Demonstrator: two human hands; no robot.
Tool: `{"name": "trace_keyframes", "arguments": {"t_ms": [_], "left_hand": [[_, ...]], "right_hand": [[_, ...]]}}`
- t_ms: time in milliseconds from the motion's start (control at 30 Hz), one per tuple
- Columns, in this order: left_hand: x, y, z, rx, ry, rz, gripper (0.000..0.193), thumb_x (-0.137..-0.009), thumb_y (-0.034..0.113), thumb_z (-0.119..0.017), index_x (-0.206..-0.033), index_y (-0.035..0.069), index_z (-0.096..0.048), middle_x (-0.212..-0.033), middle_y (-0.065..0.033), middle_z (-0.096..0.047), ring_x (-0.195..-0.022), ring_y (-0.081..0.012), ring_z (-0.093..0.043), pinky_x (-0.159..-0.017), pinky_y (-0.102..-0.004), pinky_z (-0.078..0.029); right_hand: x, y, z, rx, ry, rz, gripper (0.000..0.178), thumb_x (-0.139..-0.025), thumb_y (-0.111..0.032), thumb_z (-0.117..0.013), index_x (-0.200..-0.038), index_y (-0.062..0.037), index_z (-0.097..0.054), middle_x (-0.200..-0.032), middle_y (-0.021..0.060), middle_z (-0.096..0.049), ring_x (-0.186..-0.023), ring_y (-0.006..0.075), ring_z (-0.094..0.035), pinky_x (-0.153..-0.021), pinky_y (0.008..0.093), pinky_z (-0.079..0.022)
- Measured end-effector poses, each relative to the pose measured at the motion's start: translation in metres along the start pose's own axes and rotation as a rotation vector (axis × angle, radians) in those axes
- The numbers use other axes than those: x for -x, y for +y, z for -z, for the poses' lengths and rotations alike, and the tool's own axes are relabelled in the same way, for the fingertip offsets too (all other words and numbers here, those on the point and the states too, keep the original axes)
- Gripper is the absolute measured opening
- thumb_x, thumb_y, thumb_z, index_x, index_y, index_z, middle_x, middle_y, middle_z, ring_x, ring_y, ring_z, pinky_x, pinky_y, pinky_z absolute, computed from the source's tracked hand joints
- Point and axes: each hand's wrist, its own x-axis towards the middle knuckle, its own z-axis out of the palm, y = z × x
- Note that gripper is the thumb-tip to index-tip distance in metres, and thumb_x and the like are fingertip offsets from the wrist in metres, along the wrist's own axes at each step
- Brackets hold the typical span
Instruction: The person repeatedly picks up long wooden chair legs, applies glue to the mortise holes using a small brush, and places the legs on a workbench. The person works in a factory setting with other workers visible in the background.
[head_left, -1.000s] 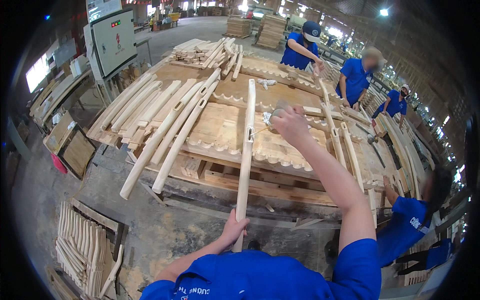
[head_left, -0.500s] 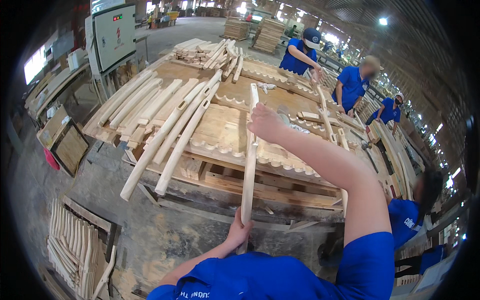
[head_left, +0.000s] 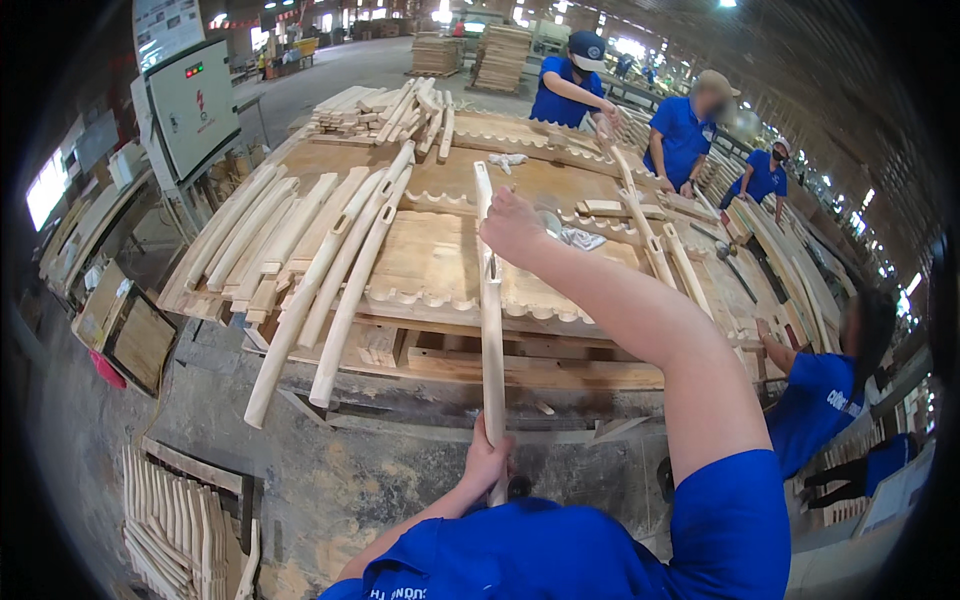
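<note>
A long pale wooden chair leg [head_left: 493, 350], with slots cut near its far end, stands nearly straight out in front of me across the bench edge. My left hand [head_left: 485, 460] is wrapped round its near end, close to my body. Over the slotted far part is my right hand [head_left: 513, 225], its fingers closed in a fist; what they hold is mostly hidden. A clear round container [head_left: 548, 222] and a crumpled white cloth [head_left: 582, 238] lie just beyond that hand. Three similar slotted legs [head_left: 335, 240] rest to the left, jutting over the bench edge.
Scalloped wooden racks [head_left: 440, 300] run along the workbench. More wooden pieces are piled at its far left [head_left: 370, 110]. A mallet [head_left: 728, 252] lies on the right. Several co-workers in blue shirts [head_left: 685, 135] stand around the bench. A stack of legs [head_left: 175, 520] sits at floor level, lower left.
The view has shifted, so the bench appears farther left. My right fist stays over the slotted part and my left hand keeps its hold. A co-worker's arm at the right now reaches toward the bench.
</note>
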Motion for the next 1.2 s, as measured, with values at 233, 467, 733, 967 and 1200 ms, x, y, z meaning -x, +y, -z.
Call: {"name": "trace_keyframes", "arguments": {"t_ms": [233, 467, 733, 967, 1200], "left_hand": [[0.000, 0.007, 0.002, 0.052, -0.016, 0.033, 0.068, -0.079, 0.009, -0.053, -0.136, 0.006, -0.017, -0.073, -0.0097, -0.050, -0.047, -0.0181, -0.052, -0.043, -0.0312, -0.045], [-0.004, 0.003, 0.004, 0.148, -0.071, 0.023, 0.054, -0.079, 0.008, -0.053, -0.127, 0.007, -0.027, -0.069, -0.0077, -0.048, -0.046, -0.0173, -0.050, -0.041, -0.0306, -0.044], [-0.002, -0.001, 0.012, 0.177, -0.087, 0.056, 0.065, -0.083, 0.011, -0.053, -0.137, 0.009, -0.018, -0.077, -0.0075, -0.049, -0.047, -0.0147, -0.050, -0.044, -0.0297, -0.045], [-0.005, -0.010, 0.013, 0.163, -0.106, 0.026, 0.069, -0.083, 0.012, -0.053, -0.140, 0.010, -0.014, -0.081, -0.0088, -0.051, -0.052, -0.0146, -0.052, -0.045, -0.0291, -0.044], [-0.003, 0.000, 0.013, 0.078, -0.009, 0.093, 0.070, -0.078, 0.009, -0.056, -0.138, 0.010, -0.021, -0.079, -0.0088, -0.051, -0.050, -0.0163, -0.051, -0.043, -0.0300, -0.046]], "right_hand": [[0.010, 0.004, -0.013, 0.132, 0.484, 0.106, 0.004, -0.070, -0.016, -0.058, -0.069, -0.0149, -0.062, -0.077, -0.0018, -0.059, -0.093, 0.0178, -0.052, -0.092, 0.0335, -0.033], [0.013, 0.008, -0.011, -0.117, 0.207, 0.012, 0.009, -0.072, -0.014, -0.059, -0.074, -0.0117, -0.068, -0.081, 0.0025, -0.062, -0.090, 0.0244, -0.059, -0.080, 0.0445, -0.048], [0.018, -0.028, 0.031, 0.014, -0.155, 0.283, 0.013, -0.075, -0.013, -0.061, -0.083, -0.0088, -0.071, -0.088, 0.0085, -0.068, -0.081, 0.0297, -0.066, -0.069, 0.0474, -0.052], [0.001, -0.003, 0.022, -0.040, -0.254, -0.017, 0.014, -0.076, -0.016, -0.062, -0.085, -0.0098, -0.070, -0.085, 0.0054, -0.067, -0.087, 0.0237, -0.062, -0.074, 0.0391, -0.042], [0.000, 0.000, 0.010, 0.149, 0.033, 0.044, 0.015, -0.070, -0.017, -0.061, -0.082, -0.0111, -0.069, -0.081, 0.0015, -0.061, -0.089, 0.0194, -0.056, -0.074, 0.0338, -0.038]]}}
